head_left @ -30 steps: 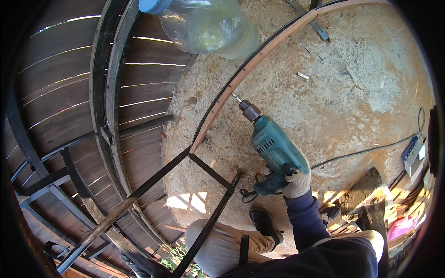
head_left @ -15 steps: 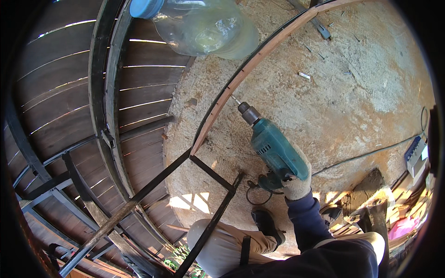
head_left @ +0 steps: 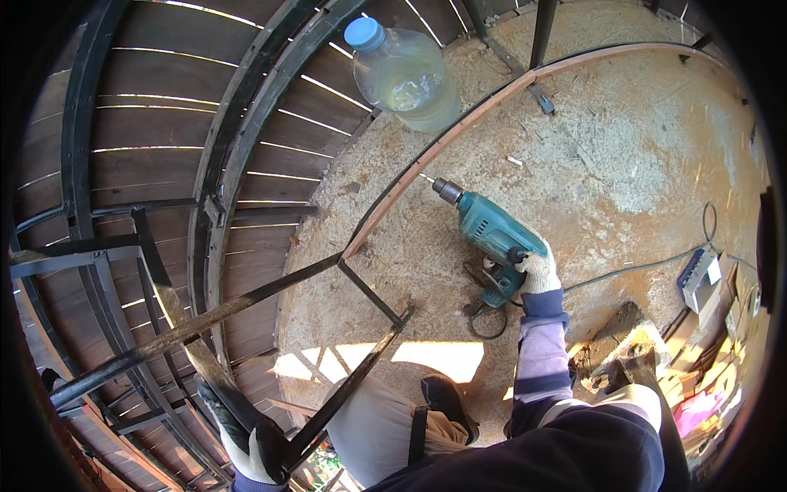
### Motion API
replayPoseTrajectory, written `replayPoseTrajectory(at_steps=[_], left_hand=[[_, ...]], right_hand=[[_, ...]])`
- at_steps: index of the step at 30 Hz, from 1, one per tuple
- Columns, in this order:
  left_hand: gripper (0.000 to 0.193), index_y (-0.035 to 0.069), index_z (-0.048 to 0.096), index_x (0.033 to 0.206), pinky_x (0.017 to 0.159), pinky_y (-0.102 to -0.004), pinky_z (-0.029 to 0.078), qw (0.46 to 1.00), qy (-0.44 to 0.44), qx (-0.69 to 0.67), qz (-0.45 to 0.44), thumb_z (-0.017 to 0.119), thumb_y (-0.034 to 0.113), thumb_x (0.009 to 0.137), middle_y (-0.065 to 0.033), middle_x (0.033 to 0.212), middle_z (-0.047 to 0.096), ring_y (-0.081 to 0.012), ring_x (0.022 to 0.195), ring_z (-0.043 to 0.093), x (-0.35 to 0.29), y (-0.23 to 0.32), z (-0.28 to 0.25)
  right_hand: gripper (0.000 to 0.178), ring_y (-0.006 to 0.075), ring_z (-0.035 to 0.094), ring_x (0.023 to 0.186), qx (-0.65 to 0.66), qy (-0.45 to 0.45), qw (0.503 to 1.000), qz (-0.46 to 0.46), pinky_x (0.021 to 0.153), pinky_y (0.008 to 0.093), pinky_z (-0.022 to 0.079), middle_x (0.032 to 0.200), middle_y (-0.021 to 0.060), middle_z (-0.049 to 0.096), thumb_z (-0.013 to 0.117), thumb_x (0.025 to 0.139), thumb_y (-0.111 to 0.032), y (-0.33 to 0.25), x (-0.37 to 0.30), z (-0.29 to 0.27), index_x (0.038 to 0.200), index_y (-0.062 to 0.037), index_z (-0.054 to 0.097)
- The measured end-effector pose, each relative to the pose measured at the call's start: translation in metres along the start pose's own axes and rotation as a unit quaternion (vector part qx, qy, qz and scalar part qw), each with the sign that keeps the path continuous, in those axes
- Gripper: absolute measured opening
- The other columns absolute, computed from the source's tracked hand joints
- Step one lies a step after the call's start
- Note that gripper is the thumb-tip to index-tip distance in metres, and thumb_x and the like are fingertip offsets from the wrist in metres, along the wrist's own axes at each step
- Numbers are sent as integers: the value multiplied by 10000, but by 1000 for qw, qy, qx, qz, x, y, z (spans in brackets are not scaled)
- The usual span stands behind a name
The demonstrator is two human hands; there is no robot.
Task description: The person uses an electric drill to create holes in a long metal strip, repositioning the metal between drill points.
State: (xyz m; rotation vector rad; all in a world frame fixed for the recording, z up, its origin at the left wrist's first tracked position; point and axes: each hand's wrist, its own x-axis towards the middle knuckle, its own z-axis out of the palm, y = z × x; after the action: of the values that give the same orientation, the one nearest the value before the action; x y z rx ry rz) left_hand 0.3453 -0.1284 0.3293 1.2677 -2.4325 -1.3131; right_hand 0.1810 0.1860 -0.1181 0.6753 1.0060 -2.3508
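My right hand, in a pale knit glove, grips a teal power drill. The drill points up and left, its bit close to the inner face of a curved wooden strip; whether the tip touches cannot be told. Along its outer side the strip is lined by a thin black band, and its near end meets a black metal frame. At the lower left my left hand, in a white and dark-coated glove, is open with fingers stretched out beside the frame's lower bar.
A clear bottle with a blue cap stands beyond the strip. Screws and a small white stick lie on the worn round concrete surface. The drill's cord runs right, past a small box and wood scraps. Slatted boards with metal bars fill the left.
My left hand has come into view at the lower left. The drill bit has drawn slightly back from the strip, still in my right hand. The view has shifted, showing more of the far side.
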Motion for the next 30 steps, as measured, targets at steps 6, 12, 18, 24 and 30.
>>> replayPoseTrajectory(at_steps=[6,12,18,24,30], left_hand=[[711,97,281,1569,584,-256,486,997,-66,-46,4,539,-32,918,-97,1275,574,-109,700,564,17,-3,-9],[687,-23,355,1489,723,-296,541,992,-73,-31,98,721,63,914,-55,885,635,-133,764,614,26,-13,-17],[872,66,211,1609,797,-287,532,988,-101,5,118,738,130,917,-65,1068,627,-120,901,598,35,-13,1],[1000,126,131,1636,880,-379,561,984,-52,128,111,766,312,886,-205,1103,711,-278,988,718,44,-19,-9],[1027,68,100,1627,929,-408,548,969,-47,210,118,711,448,893,-274,1165,694,-385,1065,702,48,-23,-14]], right_hand=[[750,416,651,1052,134,-15,990,40,923,551,587,1217,244,630,510,608,18,-24,-32,67,1357,57,529],[667,448,655,908,183,-79,975,95,840,606,576,1068,273,624,500,669,-118,-5,-52,102,1321,26,502],[450,332,675,719,-5,17,1000,-9,620,451,586,921,200,665,544,797,-134,-66,-117,122,1206,47,578],[451,235,654,686,-156,-5,969,-192,615,336,547,900,145,682,584,779,-58,-125,-215,171,1220,30,622],[543,219,650,711,-189,9,964,-188,626,337,544,950,143,669,602,792,-24,-135,-311,171,1333,4,568]])
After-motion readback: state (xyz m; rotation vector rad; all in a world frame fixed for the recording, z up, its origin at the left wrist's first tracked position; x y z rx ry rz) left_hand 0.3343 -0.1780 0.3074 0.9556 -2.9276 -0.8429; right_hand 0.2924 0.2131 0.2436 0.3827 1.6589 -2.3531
